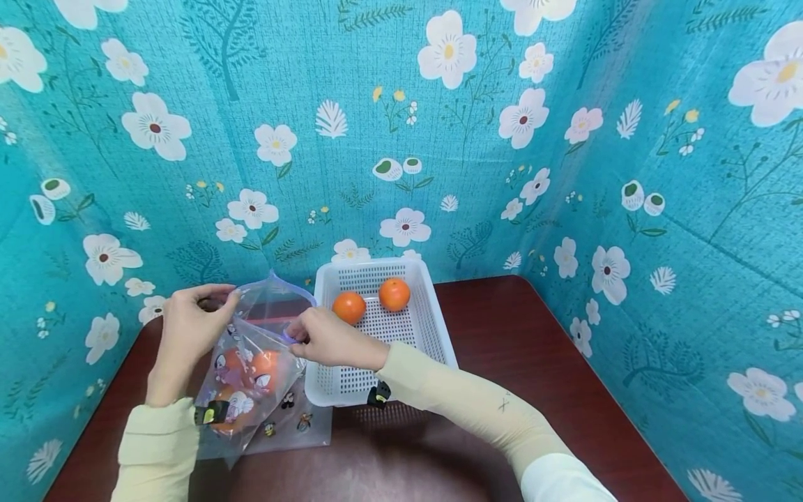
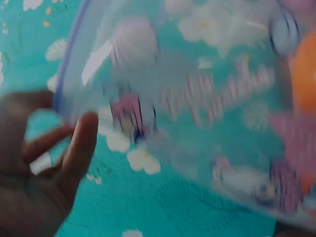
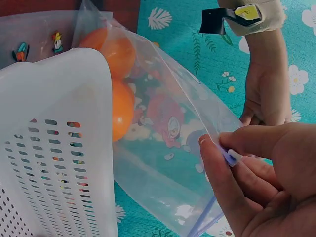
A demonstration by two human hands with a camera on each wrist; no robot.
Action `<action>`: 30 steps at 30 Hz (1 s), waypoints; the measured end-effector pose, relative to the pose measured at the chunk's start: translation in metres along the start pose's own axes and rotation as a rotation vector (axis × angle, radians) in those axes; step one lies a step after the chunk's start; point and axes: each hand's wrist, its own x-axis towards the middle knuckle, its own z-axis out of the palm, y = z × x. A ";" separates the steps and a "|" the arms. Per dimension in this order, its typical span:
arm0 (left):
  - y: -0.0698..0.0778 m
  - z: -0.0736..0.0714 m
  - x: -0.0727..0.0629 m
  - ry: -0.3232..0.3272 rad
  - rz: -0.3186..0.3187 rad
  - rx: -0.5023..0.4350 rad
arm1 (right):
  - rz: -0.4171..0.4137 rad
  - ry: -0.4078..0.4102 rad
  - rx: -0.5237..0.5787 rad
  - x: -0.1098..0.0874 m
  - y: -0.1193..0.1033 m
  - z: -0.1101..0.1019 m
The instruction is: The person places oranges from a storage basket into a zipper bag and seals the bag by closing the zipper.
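Observation:
A clear zip bag (image 1: pixel 290 369) with cartoon prints holds several oranges (image 1: pixel 265 369) low in it. At the bag's left corner, my left hand (image 1: pixel 196 322) pinches the edge of the mouth between thumb and fingers. On the other side, my right hand (image 1: pixel 332 339) pinches the purple zip strip, with a small white slider (image 3: pixel 235 155) showing between its fingers in the right wrist view. The mouth stands spread between both hands. In the left wrist view the bag's printed side (image 2: pixel 197 98) is blurred.
Right of the bag stands a white perforated basket (image 1: pixel 441 324) with two oranges (image 1: pixel 394 295) inside. Another printed plastic bag (image 1: pixel 316 425) lies flat on the dark red table (image 1: pixel 502 348) under the filled one. A flowered teal cloth (image 1: pixel 351 160) hangs behind and at the sides.

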 end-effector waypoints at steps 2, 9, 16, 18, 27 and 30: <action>-0.009 -0.004 0.004 -0.075 0.009 -0.036 | -0.001 0.003 -0.004 0.001 0.000 -0.001; -0.044 -0.011 0.029 -0.266 0.019 -0.142 | -0.040 -0.016 -0.002 0.001 -0.001 -0.001; -0.058 -0.005 0.052 -0.530 -0.001 -0.154 | -0.070 -0.054 0.005 0.000 -0.002 -0.001; -0.057 -0.002 0.058 -0.592 -0.019 -0.188 | -0.069 -0.053 0.001 0.000 -0.003 -0.001; -0.054 0.012 0.066 -0.675 -0.078 -0.244 | -0.102 -0.049 -0.032 0.002 -0.004 -0.002; -0.055 0.015 0.065 -0.667 -0.069 -0.232 | -0.111 -0.054 -0.030 0.003 -0.002 -0.001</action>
